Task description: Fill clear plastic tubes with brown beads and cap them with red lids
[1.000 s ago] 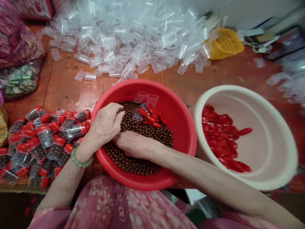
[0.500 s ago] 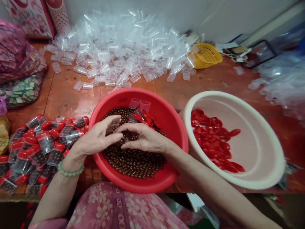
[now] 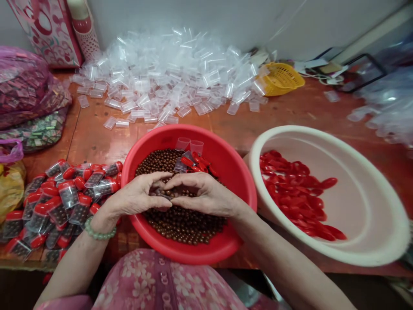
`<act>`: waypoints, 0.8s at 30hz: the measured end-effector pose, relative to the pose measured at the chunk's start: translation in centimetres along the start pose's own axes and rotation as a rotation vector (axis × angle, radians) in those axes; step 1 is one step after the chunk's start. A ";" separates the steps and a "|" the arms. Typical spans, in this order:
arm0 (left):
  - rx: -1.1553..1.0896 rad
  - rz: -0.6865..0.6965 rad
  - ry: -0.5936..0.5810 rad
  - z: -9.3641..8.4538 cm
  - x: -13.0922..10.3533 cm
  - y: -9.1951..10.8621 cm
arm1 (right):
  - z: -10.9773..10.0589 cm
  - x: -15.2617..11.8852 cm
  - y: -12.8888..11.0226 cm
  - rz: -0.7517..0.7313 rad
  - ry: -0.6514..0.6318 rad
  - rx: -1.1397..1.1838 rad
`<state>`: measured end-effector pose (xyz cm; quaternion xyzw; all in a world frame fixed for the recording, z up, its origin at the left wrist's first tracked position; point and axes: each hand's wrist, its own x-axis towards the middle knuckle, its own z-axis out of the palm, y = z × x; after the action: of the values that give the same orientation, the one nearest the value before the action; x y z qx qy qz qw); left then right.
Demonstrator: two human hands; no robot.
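Position: the case (image 3: 161, 190) was above the beads (image 3: 190, 228) in the red basin (image 3: 236, 174), between the left hand (image 3: 137, 196) and the right hand (image 3: 208, 196). The basin stood on the table (image 3: 93, 144).

Grip: the left fingers and thumb were closed about the case. The right fingertips and thumb met it from the other side, curved, with a gap behind them; whether they pinched it or only steadied it could not be told. Fingers covered most of the case, so its outline was, in fairness, only partly made out.

Handling, as judged: the case looked to be thin clear plastic, light and fairly stiff, with walls likely to flex if squeezed hard and a gloss likely to slip under dry fingers. The sounder hold appeared to be low on its two broad sides, clear of the mouth. The beads looked hard, smooth and round, apt to roll; they would be better scooped than pinched singly.

Surroundings: capped cases (image 3: 69, 193) lay heaped left of the red basin, loose clear cases (image 3: 190, 82) were piled beyond it, and the white basin (image 3: 351, 185) at its right held red pieces (image 3: 293, 193).
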<state>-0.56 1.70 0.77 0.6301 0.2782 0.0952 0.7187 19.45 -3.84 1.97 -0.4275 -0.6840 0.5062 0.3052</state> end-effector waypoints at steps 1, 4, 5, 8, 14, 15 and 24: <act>0.039 0.013 0.006 0.0 0.0 0.0 | 0.0 -0.1 0.1 -0.003 0.030 -0.009; 0.178 0.025 -0.030 -0.1 0.1 0.1 | 0.1 -0.4 0.6 0.004 0.098 -0.024; 0.211 0.015 -0.039 -0.1 0.1 0.2 | 0.1 -0.4 0.8 0.009 0.116 -0.023; 0.278 -0.011 -0.023 -0.1 0.2 0.2 | 0.0 -0.5 1.1 0.017 0.155 -0.022; 0.291 0.038 0.041 0.0 0.4 0.0 | 0.3 -0.3 1.1 -0.059 0.196 -0.029; 0.263 0.052 0.060 0.0 0.3 0.1 | 0.3 -0.4 1.1 -0.044 0.209 -0.003; 0.215 0.227 0.261 0.9 -0.5 1.3 | -3.8 -2.3 2.3 0.191 0.264 -0.340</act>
<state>-0.21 0.94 2.19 0.7130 0.3045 0.2261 0.5897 24.29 -3.95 0.92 -0.5981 -0.6701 0.3497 0.2665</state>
